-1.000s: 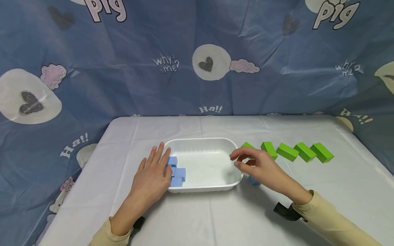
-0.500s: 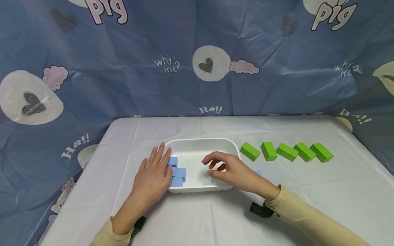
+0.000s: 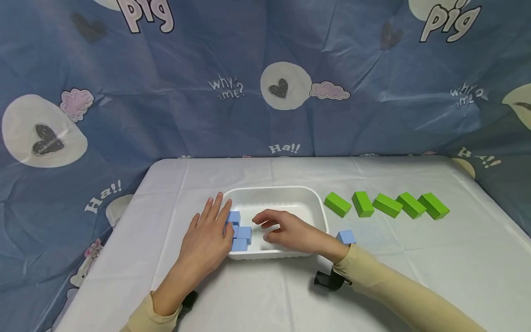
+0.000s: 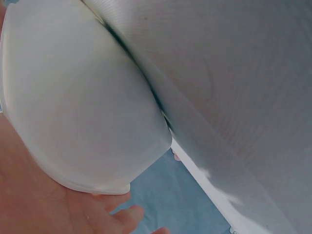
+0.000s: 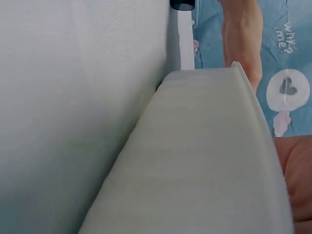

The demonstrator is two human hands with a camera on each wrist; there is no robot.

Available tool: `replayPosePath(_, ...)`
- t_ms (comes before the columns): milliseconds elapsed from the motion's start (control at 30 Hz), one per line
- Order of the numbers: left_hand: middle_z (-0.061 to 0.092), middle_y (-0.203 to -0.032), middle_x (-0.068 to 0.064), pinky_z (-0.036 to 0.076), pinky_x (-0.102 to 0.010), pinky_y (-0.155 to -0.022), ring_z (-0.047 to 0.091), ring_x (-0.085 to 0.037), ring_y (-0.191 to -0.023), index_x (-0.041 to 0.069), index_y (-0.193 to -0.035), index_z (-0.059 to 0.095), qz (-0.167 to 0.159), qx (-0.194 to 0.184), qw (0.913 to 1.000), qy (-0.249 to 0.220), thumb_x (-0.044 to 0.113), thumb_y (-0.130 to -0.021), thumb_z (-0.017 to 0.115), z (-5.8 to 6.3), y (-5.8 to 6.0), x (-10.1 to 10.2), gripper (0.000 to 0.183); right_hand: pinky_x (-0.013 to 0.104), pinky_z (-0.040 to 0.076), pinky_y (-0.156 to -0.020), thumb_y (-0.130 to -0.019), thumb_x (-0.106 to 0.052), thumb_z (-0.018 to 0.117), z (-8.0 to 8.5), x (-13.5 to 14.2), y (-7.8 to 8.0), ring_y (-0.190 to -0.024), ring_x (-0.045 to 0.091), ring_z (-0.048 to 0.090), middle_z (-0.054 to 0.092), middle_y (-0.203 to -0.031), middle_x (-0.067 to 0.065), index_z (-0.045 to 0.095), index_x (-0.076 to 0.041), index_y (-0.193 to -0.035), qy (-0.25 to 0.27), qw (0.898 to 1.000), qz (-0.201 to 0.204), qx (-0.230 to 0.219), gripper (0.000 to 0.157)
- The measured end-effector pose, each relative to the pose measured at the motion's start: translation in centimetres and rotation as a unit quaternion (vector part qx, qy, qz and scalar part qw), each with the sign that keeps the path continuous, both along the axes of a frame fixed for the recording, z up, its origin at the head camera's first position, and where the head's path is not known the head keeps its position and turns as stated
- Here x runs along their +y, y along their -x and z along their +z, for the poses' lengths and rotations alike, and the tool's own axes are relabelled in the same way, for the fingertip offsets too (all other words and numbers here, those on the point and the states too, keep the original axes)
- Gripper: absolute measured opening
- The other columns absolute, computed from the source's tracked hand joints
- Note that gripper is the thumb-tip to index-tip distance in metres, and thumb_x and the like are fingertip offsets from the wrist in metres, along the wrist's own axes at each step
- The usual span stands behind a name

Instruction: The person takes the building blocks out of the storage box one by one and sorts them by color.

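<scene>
A white tray point(image 3: 290, 253) sits on the table. Several light blue blocks point(image 3: 244, 232) are gathered at its left end. My left hand point(image 3: 207, 233) lies on the tray's left rim with fingers straight, the thumb beside the blue blocks and partly covering them. In the left wrist view, the left palm point(image 4: 39, 180) is against the tray's outer wall point(image 4: 87, 107). Over the middle of the tray is my right hand point(image 3: 290, 230), its fingers loosely bent and thumb apart, with nothing visible between them. To the right of the tray, another blue block point(image 3: 346, 236) rests on the table near the right wrist.
Several green blocks point(image 3: 362, 204) lie in a row on the white tablecloth point(image 3: 415, 258), right of the tray. Behind the table hangs a blue printed curtain point(image 3: 186, 120). Each wrist wears a small black camera, such as the right one point(image 3: 329, 280).
My right hand has moved left from the tray's right rim to over its middle. That uncovers a green block and the blue block on the table. The left hand stays put.
</scene>
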State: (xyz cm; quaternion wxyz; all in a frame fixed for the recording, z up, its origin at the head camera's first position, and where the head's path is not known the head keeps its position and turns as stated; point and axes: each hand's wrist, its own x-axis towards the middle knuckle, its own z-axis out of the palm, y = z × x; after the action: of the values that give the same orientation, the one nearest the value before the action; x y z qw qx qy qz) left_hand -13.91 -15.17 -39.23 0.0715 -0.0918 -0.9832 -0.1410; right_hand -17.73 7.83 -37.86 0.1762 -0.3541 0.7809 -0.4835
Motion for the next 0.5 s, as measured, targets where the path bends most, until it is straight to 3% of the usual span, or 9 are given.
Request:
replayPosePath(300,0.02,-0.162,-0.011,0.021,-0.062,-0.111,0.014,-0.031,-0.149,0.008,-0.153,0.037,0.0,0.001,1.0,0.003,0.029,-0.1,0.042,0.1,0.1,-0.1,0.057,0.033,0.043,-0.103,-0.095,0.005,0.056,-0.5,-1.8,1.0,-0.13,0.027,0.049,0.05,-0.141,0.015,0.048,0.004,-0.138,-0.004,0.997,0.051,-0.051,0.044)
replayPosePath(500,0.019,-0.162,-0.012,0.021,-0.063,-0.11,0.014,-0.032,-0.148,0.008,-0.153,0.037,-0.003,-0.001,1.0,0.003,0.028,-0.1,0.042,0.1,0.1,-0.1,0.057,0.029,0.047,-0.096,-0.093,0.005,0.057,-0.9,-2.2,1.4,-0.12,0.023,0.056,0.053,-0.137,0.012,0.051,0.001,-0.137,-0.034,0.997,0.056,-0.038,0.045)
